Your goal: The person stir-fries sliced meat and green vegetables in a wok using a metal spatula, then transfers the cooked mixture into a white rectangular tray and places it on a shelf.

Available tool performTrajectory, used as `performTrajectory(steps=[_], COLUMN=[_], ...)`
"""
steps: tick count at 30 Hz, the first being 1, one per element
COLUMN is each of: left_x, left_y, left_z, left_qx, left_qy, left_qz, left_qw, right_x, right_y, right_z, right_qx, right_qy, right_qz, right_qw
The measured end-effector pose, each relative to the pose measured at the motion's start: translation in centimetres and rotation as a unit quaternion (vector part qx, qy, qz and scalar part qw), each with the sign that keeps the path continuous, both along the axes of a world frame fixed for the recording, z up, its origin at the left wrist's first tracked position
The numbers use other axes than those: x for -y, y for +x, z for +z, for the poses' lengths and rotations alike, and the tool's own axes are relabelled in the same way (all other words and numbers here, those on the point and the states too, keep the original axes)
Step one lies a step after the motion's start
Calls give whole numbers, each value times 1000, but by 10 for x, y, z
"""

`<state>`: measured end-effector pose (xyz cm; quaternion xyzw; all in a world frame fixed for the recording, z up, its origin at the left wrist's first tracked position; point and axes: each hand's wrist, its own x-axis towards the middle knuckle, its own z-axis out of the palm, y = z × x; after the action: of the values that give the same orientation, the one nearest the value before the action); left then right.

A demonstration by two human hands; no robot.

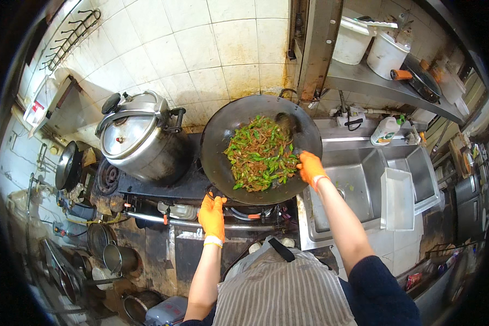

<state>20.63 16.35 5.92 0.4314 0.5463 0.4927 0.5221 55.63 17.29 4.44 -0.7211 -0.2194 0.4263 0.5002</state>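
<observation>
A large dark wok (216,134) sits on the stove and holds sliced green peppers mixed with brown shredded pieces, perhaps meat (261,153). My left hand (212,216), in an orange glove, grips the wok's loop handle (210,189) at its near left rim. In a matching glove, my right hand (311,169) is closed over the right side of the wok. It seems to hold the handle of a dark ladle (286,122), whose bowl rests against the wok's far right inner wall. Most of that handle is hidden or hard to make out.
Left of the wok stands a big metal pressure cooker (142,134). A steel double sink (350,175) adjoins on the right, with a white plastic bin (397,199) across it. A bottle (385,131) stands behind. White buckets (387,51) occupy the upper shelf (350,77).
</observation>
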Motion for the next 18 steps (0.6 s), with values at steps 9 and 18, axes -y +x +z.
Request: performTrajectory(steps=[9,18], left_x=[2,0], left_y=[-8,5], left_z=[-6,7], left_qx=[8,9], left_qy=[-9,-7], left_qz=[21,-10], left_qw=[1000,1000], right_x=[40,-52], right_y=[14,-12], right_z=[81,-1], right_qx=[89,324], right_qy=[-33,43], right_qz=[271,284], right_qw=[958,901])
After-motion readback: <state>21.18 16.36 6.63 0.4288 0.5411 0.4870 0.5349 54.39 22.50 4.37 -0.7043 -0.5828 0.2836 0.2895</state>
